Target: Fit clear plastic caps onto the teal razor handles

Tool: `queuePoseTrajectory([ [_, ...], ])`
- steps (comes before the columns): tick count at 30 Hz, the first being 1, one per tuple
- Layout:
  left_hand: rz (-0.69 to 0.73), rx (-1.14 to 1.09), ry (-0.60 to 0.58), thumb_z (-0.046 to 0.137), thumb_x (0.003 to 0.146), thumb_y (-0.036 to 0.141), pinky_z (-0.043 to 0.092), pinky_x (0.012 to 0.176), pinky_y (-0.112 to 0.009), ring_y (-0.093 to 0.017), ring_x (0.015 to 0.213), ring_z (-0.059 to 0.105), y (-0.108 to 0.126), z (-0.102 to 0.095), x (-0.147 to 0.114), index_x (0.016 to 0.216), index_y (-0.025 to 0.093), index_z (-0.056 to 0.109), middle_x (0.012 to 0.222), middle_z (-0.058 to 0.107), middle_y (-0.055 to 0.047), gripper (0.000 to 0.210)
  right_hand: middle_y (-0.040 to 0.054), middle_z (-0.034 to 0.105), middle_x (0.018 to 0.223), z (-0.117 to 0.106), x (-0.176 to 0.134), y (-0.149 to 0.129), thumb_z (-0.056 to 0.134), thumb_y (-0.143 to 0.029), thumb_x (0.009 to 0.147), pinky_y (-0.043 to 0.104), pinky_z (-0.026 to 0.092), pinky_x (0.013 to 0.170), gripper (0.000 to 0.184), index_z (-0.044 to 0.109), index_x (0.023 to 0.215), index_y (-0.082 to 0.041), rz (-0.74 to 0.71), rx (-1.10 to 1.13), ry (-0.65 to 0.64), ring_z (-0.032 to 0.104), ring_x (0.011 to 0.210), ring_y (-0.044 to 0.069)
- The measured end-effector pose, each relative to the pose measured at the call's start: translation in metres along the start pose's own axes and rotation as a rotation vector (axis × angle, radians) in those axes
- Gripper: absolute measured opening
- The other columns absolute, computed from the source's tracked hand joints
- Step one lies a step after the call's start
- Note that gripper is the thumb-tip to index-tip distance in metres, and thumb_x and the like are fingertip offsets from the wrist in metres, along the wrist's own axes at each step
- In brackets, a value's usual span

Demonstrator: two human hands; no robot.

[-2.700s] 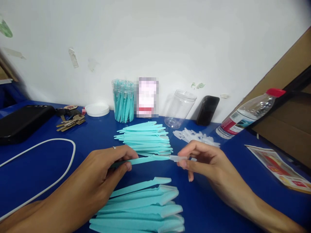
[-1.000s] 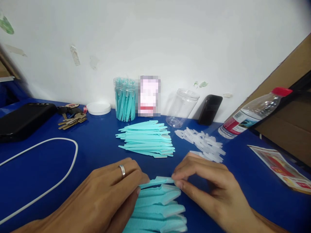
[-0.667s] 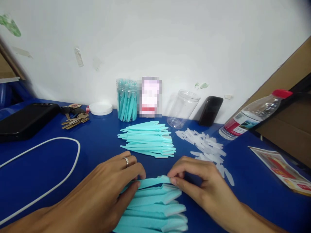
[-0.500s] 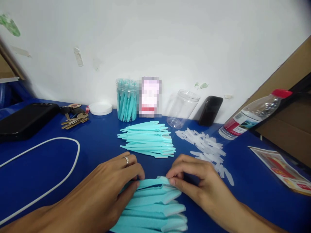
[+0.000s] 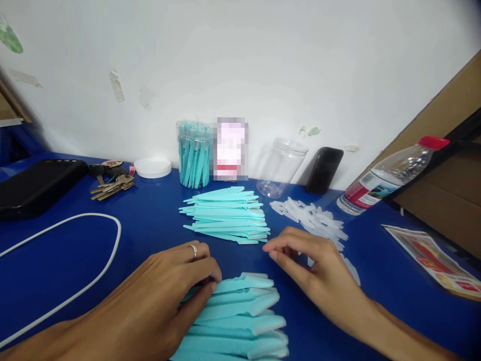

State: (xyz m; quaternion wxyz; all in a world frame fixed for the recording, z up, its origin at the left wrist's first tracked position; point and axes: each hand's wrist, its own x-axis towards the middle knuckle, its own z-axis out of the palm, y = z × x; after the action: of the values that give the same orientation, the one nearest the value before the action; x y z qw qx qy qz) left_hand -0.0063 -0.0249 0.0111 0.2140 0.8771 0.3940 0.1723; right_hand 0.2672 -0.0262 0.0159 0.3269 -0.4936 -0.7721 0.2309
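My left hand (image 5: 180, 281), with a ring on one finger, rests over the left end of the near pile of turquoise eyebrow razors (image 5: 240, 321). Its thumb and index finger pinch the handle of the topmost razor (image 5: 244, 283). My right hand (image 5: 311, 265) hovers past the razors' right ends, touching none of them. Its thumb and index tips are slightly apart, with nothing visible between them. Behind my hands lies a second razor pile (image 5: 227, 215). Frosted plastic blade caps (image 5: 319, 223) are scattered behind my right hand, which hides some of them.
Along the wall stand a jar full of razors (image 5: 194, 158), a blurred-out screen (image 5: 230, 150), a clear jar (image 5: 280, 168) and a dark phone (image 5: 325, 170). A white lid (image 5: 153, 168), keys (image 5: 112, 186), a black case (image 5: 41, 185) and a cable (image 5: 118, 235) lie left; a bottle (image 5: 387, 175) and packet (image 5: 432, 258) right.
My right hand has let go of the topmost razor's blade end and moved up and slightly right, off the pile. My left hand stays on the handle. The view has shifted slightly.
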Motion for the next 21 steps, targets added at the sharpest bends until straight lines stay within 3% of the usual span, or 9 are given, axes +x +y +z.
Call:
queuePoseTrajectory([
  [5,0.024,0.017,0.012,0.043,0.105,0.024,0.053,0.071,-0.027,-0.017,0.081,0.071,0.001,0.000,0.000,0.092,0.027,0.066,0.093,0.073,0.002,0.027,0.0050,0.064,0.082,-0.002,0.004,0.009,0.051,-0.017,0.104,0.033,0.050,0.069,0.032,0.079,0.118,-0.020,-0.084,-0.215,-0.037,0.063,0.076,0.020],
  [10,0.059,0.133,0.185,0.048,0.104,0.026,0.058,0.077,-0.026,-0.021,0.099,0.075,-0.007,0.003,-0.003,0.122,0.031,0.069,0.115,0.077,-0.001,0.028,0.0040,0.059,0.078,0.001,0.002,0.010,0.043,-0.011,0.103,0.030,0.047,0.062,0.045,0.075,0.133,-0.021,-0.174,-0.323,-0.117,0.060,0.068,0.019],
  [14,0.095,0.219,0.229,0.044,0.106,0.024,0.058,0.076,-0.029,-0.024,0.103,0.074,-0.012,0.004,-0.002,0.131,0.030,0.067,0.119,0.075,-0.005,0.035,0.0042,0.061,0.077,0.003,0.002,0.008,0.042,-0.007,0.100,0.030,0.042,0.060,0.053,0.068,0.144,-0.023,-0.213,-0.422,-0.153,0.056,0.067,0.019],
  [21,0.132,0.293,0.201,0.039,0.102,0.014,0.056,0.066,-0.029,-0.021,0.082,0.071,-0.012,-0.003,0.003,0.129,0.025,0.071,0.101,0.072,-0.007,0.042,0.0048,0.059,0.076,-0.003,0.004,0.005,0.041,-0.004,0.099,0.029,0.040,0.060,0.051,0.079,0.126,-0.023,-0.230,-0.407,-0.170,0.056,0.069,0.019],
])
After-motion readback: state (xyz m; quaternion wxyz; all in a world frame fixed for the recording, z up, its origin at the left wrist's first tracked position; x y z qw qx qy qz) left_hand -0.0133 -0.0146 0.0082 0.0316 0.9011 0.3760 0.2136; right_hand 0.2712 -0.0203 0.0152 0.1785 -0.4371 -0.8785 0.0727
